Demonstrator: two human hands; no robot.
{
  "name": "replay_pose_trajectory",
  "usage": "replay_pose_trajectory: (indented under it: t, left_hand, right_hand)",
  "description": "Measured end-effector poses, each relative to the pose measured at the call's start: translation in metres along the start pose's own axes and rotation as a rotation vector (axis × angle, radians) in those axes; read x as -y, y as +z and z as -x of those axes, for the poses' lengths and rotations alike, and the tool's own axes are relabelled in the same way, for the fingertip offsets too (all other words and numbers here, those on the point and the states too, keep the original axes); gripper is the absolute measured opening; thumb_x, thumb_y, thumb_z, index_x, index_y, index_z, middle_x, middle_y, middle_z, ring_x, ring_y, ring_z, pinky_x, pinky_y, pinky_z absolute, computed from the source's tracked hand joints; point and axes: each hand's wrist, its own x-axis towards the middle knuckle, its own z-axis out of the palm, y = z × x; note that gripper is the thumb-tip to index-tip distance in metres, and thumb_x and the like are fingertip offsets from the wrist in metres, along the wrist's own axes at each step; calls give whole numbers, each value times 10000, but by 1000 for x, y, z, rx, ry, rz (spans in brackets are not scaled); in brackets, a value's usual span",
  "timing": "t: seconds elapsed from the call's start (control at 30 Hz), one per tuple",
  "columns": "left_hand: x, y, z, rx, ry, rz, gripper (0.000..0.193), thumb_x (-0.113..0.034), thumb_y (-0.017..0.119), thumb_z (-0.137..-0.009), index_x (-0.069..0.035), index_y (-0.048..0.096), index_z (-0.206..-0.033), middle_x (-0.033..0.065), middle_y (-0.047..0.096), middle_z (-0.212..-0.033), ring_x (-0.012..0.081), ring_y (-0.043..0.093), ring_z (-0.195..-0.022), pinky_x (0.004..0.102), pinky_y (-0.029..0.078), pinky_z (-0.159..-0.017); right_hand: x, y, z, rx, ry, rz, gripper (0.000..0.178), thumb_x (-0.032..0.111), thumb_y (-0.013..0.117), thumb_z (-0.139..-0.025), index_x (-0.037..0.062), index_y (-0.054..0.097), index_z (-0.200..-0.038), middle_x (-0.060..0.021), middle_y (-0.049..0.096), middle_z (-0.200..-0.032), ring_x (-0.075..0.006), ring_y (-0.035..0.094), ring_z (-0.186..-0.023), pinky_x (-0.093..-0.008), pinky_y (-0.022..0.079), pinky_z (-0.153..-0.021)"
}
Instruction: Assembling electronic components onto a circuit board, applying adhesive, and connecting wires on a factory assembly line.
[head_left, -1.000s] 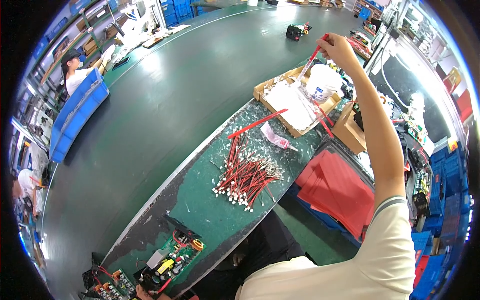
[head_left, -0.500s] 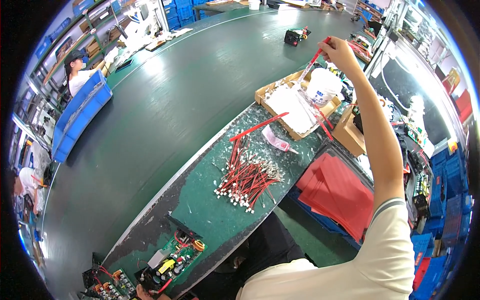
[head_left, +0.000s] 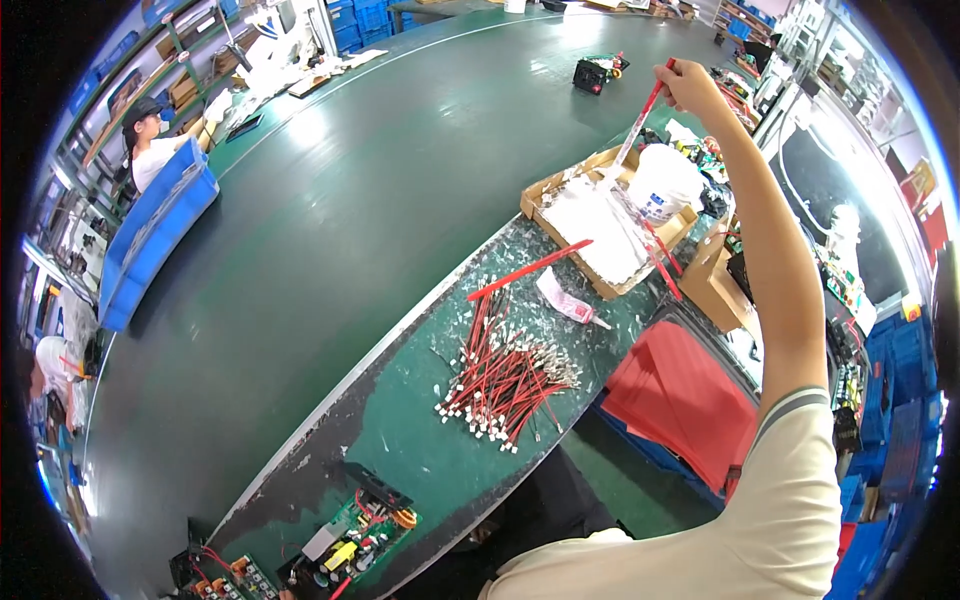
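Note:
My right hand [head_left: 690, 88] is raised on an outstretched arm, closed round the upper end of a red stick [head_left: 652, 101]. The stick slants down, and its white-smeared lower end reaches into white paste [head_left: 600, 225] in a shallow cardboard box [head_left: 603, 288]. A white tub [head_left: 664, 182] stands in that box, with more red sticks [head_left: 664, 262] beside it. Of my left hand [head_left: 288, 595] only a sliver shows at the lower edge, close to a green circuit board [head_left: 362, 535]; its fingers are cut off by the frame.
On the bench lie a bundle of red wires with white connectors [head_left: 510, 385], a pink-and-white tube [head_left: 571, 300] and another red stick [head_left: 530, 270]. Red sheets [head_left: 685, 395] fill a blue crate below. A blue bin [head_left: 160, 235] and a person [head_left: 150, 150] are across the dark green surface [head_left: 330, 220].
My right hand and the red stick have shifted slightly up and right. The bench has slid a little right and down in view, so less of my left hand shows.

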Motion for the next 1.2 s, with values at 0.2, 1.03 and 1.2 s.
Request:
replay_pose_trajectory:
  t: [0.2,1.03,1.2]
  left_hand:
    - [2,-1,2,-38,8,89,369,-324,409,-1046,-20,585,-1158,167,573,-1141,310,576,-937,463,473,-824]
    - [2,-1,1,0,-101,31,337,-286,480,-1024,-10,591,-1182,180,587,-1155,308,595,-971,434,497,-811]
    - [54,-8,25,124,-327,-43,369,-210,419,-1034,-28,478,-1349,129,503,-1326,262,496,-1219,388,389,-1041]
  right_hand:
    - [-15,3,-16,26,62,-21,312,327,579,-972,34,612,-866,-19,598,-712,-99,564,-606,-245,429,-527]
    - [14,-12,33,-4,-21,-51,278,294,609,-960,30,644,-878,-9,629,-714,-81,586,-610,-234,472,-549]
    - [12,-14,29,-12,-43,-81,289,298,609,-954,22,653,-878,-29,646,-713,-99,607,-615,-242,483,-557]
